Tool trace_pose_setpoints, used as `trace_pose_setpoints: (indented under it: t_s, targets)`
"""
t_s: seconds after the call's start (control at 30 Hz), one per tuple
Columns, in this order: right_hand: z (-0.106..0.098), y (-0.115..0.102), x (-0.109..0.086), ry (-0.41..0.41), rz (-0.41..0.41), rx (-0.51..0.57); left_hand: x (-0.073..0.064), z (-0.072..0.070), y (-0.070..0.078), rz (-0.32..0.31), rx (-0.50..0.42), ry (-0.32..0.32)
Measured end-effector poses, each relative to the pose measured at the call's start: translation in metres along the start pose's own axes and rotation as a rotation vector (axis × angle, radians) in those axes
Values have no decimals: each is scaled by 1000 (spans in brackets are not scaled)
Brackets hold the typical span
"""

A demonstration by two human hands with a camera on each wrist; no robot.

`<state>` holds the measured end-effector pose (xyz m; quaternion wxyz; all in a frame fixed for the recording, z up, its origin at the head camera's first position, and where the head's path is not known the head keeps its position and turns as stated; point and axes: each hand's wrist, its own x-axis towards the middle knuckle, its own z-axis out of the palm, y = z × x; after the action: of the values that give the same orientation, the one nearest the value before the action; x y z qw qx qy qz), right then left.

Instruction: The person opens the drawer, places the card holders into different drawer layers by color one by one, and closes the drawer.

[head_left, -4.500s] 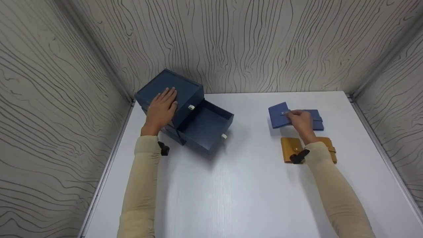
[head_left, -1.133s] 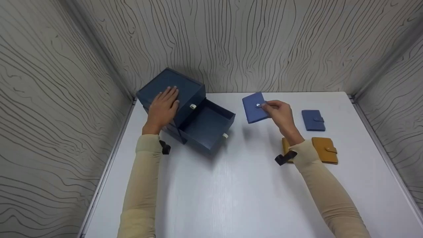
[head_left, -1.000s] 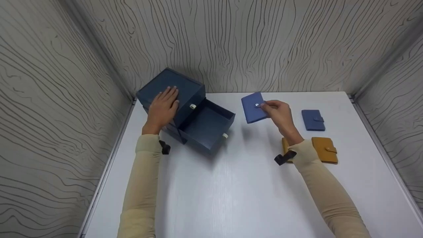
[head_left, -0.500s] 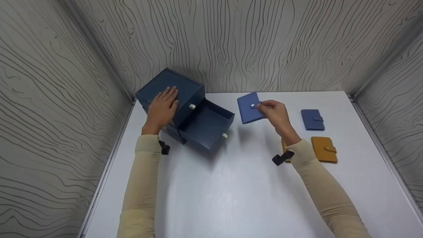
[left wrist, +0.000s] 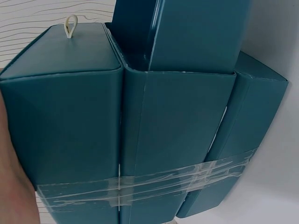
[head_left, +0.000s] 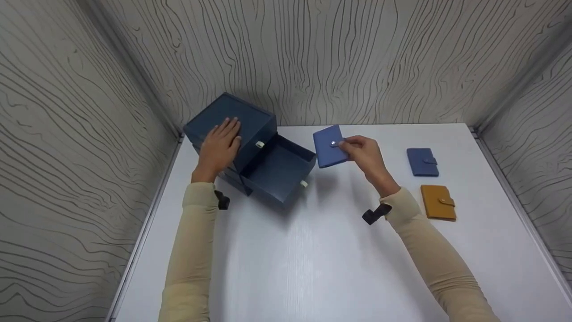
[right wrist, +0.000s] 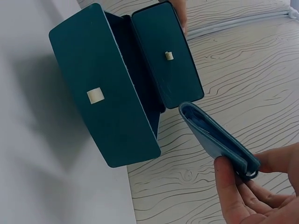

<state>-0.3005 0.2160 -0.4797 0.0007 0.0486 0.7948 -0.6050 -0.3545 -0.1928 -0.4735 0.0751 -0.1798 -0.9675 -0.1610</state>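
My left hand [head_left: 218,150] lies flat, fingers spread, on top of a dark blue drawer box [head_left: 254,117]. In the left wrist view the box's stacked tiers [left wrist: 177,121] are bound with clear tape [left wrist: 154,186]. One lower drawer [head_left: 279,167] is pulled out, and its visible floor is bare. Just right of that drawer, above the table, my right hand [head_left: 366,158] pinches a blue snap wallet [head_left: 328,147] at its strap edge. The right wrist view shows the folded wallet [right wrist: 215,137] edge-on between thumb and fingers, apart from the drawer front [right wrist: 100,93].
Another blue wallet [head_left: 422,162] and a mustard wallet [head_left: 438,202] lie on the white table [head_left: 290,268] at the right. The right sleeve [head_left: 429,250] covers the spot of a second mustard wallet. A wood-patterned wall [head_left: 313,62] stands behind the box.
My right hand has lifted the blue wallet from beside the other blue one and carried it left towards the pulled-out drawer. The left hand has stayed on the box.
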Motion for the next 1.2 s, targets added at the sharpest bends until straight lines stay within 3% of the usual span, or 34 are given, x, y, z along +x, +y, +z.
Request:
trace_pose_setpoints:
  t_s: [0.23, 0.83, 1.2]
  targets:
    - [10, -2, -1, -25, -1, 15, 0, 0, 0, -2, -5, -11]
    - [39, -8, -1, -67, -1, 16, 0, 2, -2, 17, -8, 34]
    - [57, -7, -1, -100, 12, 16, -1, 0, 1, 6, -28, 9]
